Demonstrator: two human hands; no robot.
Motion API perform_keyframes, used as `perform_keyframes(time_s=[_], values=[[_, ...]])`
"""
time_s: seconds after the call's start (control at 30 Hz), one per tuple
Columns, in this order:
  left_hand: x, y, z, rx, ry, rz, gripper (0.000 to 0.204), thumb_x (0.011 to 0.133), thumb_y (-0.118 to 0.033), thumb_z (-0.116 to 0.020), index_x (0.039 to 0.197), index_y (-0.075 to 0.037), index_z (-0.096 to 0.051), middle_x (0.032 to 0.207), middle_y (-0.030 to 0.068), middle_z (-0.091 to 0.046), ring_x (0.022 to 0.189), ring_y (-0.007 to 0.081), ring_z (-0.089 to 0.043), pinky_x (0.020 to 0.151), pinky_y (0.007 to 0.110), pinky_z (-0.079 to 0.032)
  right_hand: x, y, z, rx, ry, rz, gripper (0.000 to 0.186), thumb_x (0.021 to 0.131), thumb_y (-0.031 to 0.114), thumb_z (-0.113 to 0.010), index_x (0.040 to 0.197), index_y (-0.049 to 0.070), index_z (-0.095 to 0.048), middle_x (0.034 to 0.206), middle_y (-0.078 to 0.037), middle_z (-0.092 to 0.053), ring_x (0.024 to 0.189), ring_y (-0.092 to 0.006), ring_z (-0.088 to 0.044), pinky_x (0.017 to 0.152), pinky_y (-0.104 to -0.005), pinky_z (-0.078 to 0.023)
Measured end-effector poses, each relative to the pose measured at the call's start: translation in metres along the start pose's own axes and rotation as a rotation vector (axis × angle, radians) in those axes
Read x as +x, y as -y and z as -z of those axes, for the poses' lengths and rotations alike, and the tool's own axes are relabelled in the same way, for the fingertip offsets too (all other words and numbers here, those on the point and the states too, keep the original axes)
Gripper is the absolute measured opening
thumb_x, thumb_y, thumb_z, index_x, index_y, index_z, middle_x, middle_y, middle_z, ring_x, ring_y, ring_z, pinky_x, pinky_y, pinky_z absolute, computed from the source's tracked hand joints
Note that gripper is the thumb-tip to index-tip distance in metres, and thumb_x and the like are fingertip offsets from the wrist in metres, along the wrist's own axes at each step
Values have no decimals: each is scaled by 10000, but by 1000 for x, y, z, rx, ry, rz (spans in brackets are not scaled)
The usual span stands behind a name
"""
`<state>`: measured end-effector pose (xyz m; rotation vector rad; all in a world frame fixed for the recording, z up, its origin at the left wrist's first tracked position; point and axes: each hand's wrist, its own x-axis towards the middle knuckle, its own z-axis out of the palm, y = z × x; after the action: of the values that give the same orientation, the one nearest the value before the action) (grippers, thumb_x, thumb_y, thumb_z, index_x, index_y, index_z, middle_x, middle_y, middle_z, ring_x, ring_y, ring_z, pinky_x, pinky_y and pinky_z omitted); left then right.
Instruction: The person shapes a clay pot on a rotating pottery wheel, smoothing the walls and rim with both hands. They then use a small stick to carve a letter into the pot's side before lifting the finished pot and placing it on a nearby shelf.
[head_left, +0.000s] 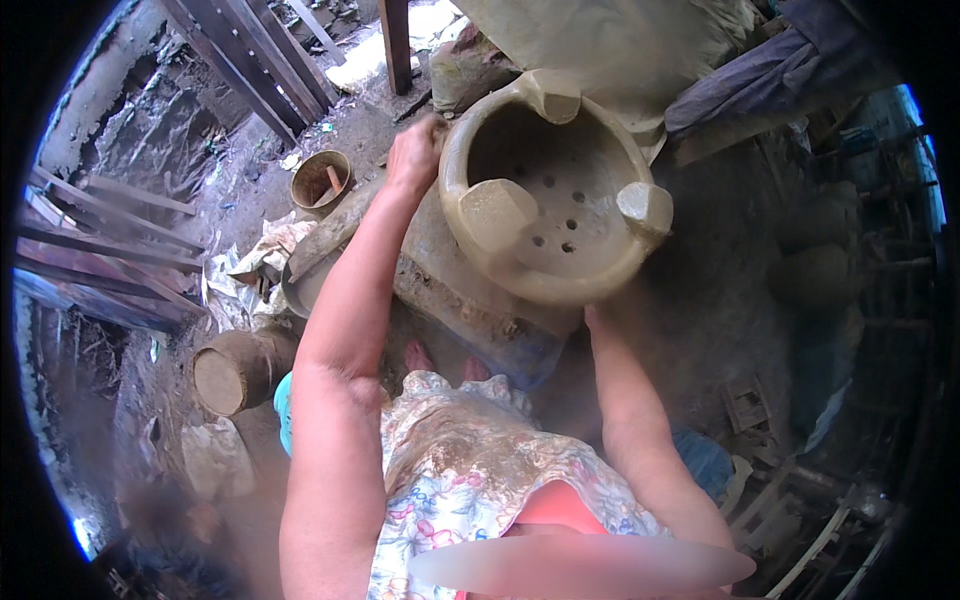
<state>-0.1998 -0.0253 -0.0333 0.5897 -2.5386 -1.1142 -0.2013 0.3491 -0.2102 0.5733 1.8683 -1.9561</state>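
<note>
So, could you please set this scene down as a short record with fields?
Main object: round clay vessel, three blocky lugs on its rim, several holes in its floor
Left hand: at the vessel's left side
Right hand: at its near side, mostly hidden
Nearby: small round container holding a stick
Clothing: floral garment, brown-smeared

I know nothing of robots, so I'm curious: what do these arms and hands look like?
No machine: the person's left arm and right arm are bare, with no sleeves, cables or markings visible. The left hand wears no glove; the right hand is mostly hidden. The person wears a brown-smeared, white floral-print cloth garment, with coral-coloured cloth at the neck.
</note>
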Motion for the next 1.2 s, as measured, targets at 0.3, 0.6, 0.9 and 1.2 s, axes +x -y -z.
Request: perform_keyframes(time_s=[0.3,0.6,0.9,1.2], values=[[-76,-30,121,-463,-3,-52,143,820,-137,-691,758,-61,-587,642,-50,-520,570,39,-425,502,202,-337,-10,-7,0,32,-32,12,690,910,523,-425,1409,69,-284,1424,-119,-314,1255,-242,-359,1016,-411,-304],[-82,16,94,874,11,-301,439,906,-341,-525,1194,-10,-535,1237,181,-540,1130,287,-538,936,410,-432,-18,-10,6,62,-71,27,689,903,525,-435,1406,75,-292,1418,-119,-323,1244,-246,-374,1007,-415,-314],[-113,-85,68,433,58,-542,890,788,-415,-655,1420,15,-201,1416,252,-299,1313,383,-300,1100,433,-222,-13,-6,-9,102,-104,32,689,897,526,-444,1403,80,-300,1412,-119,-333,1232,-250,-388,997,-419,-325],[-68,-136,42,760,381,-523,458,756,-279,-681,1112,-24,-547,1156,149,-518,1185,323,-440,1011,450,-316,-13,-8,-18,114,-139,49,689,891,527,-454,1400,86,-308,1406,-119,-342,1221,-255,-403,987,-423,-335]])
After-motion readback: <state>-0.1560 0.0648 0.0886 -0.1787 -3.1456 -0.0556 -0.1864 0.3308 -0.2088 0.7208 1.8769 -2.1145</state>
